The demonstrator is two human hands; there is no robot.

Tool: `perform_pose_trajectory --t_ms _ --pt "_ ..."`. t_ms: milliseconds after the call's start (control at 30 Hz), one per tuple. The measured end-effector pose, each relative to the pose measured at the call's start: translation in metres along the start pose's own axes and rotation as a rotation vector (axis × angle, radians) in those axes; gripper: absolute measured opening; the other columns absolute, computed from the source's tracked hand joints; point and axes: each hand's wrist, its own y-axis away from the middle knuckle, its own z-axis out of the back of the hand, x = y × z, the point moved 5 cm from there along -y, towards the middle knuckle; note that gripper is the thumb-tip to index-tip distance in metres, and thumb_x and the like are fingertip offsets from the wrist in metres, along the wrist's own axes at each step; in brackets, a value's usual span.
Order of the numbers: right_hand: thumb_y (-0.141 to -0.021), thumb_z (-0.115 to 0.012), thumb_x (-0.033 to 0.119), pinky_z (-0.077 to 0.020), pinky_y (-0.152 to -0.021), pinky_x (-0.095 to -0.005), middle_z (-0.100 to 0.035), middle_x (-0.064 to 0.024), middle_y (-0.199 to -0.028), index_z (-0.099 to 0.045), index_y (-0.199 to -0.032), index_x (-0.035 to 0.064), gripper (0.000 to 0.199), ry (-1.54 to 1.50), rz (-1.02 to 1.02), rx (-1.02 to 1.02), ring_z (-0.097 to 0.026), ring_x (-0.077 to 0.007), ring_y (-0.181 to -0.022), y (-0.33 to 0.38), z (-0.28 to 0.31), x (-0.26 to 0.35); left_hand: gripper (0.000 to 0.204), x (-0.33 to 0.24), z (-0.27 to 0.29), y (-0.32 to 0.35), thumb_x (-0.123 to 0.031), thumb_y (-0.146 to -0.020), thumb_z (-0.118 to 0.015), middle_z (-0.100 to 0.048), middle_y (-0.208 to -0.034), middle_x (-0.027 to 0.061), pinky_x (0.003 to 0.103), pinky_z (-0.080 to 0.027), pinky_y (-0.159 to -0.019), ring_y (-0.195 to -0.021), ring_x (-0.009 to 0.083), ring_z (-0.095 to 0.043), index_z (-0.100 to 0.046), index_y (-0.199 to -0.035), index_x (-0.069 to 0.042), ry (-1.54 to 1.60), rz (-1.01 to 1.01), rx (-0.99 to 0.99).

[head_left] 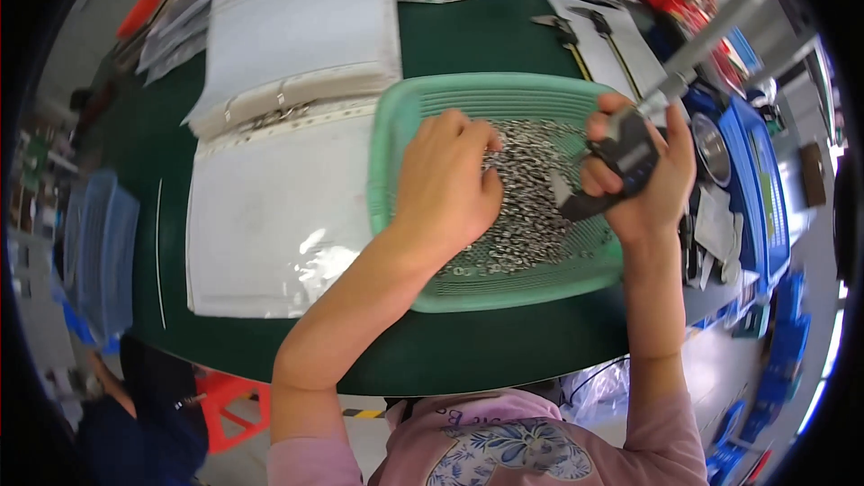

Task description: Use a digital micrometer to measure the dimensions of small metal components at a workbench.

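Note:
A green plastic basket (490, 84) stands on the dark green table, holding a heap of small shiny metal parts (531, 211). Over the left half of the basket, my left hand (445, 180) has its fingers curled down at the heap; its fingertips are partly hidden, and whatever they pinch is too small to name. My right hand (664, 184) is wrapped round a digital micrometer (628, 151) with a dark body, raised above the basket's right side. The micrometer's silver barrel points up and to the right, and its curved frame hangs over the parts.
An open binder of white pages in plastic sleeves (279, 225) lies left of the basket. Two calipers (616, 49) rest on paper behind it. Blue crates (760, 189) stand at the right. At lower left are a person in dark clothes (148, 409) and a red stool (232, 409).

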Motion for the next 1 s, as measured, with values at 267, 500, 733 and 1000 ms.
perform_pose_trajectory --t_ms 267,500,733,1000 --pt "-0.085 -0.023 0.051 -0.0366 -0.040 -0.0286 -0.056 -0.0121 -0.072 -0.052 -0.096 -0.0029 0.061 -0.009 -0.046 -0.026 -0.041 -0.0156 -0.039 0.010 0.005 0.002 0.006 -0.028 -0.034 0.012 -0.010 -0.063 -0.064 -0.052 -0.077 0.0067 0.037 -0.038 -0.071 -0.080 0.0271 -0.049 -0.061 -0.068 -0.007 -0.124 -0.208 0.479" --pt "-0.084 -0.023 0.050 -0.0372 -0.041 -0.0278 -0.057 -0.0131 -0.070 -0.053 -0.092 -0.0033 0.062 -0.008 -0.097 -0.038 -0.041 -0.0152 -0.039 0.007 -0.003 -0.008 0.017 -0.030 -0.038 0.022 -0.013 -0.059 -0.069 -0.055 -0.080 0.0098 0.040 -0.035 -0.079 -0.083 0.0295 -0.050 -0.060 -0.071 -0.004 -0.252 -0.223 0.579" --pt "-0.084 -0.020 0.052 -0.0360 -0.038 -0.0274 -0.056 -0.0138 -0.067 -0.054 -0.089 -0.0035 0.065 -0.060 -0.163 -0.002 -0.040 -0.0156 -0.037 0.008 -0.004 -0.004 0.005 -0.003 -0.023 0.006 -0.007 -0.065 -0.063 -0.054 -0.075 0.0070 0.031 -0.040 -0.072 -0.079 0.0186 -0.052 -0.063 -0.067 -0.002 0.272 0.192 0.497" --pt "-0.084 -0.016 0.056 -0.0357 -0.035 -0.0240 -0.056 -0.0151 -0.065 -0.053 -0.086 -0.0043 0.071 -0.046 -0.201 0.117 -0.043 -0.0162 -0.037 0.012 -0.004 -0.008 0.012 -0.004 -0.012 0.012 -0.006 -0.077 -0.059 -0.052 -0.087 0.0069 0.025 -0.038 -0.073 -0.080 0.0136 -0.049 -0.061 -0.082 0.005 1.092 0.499 0.417"
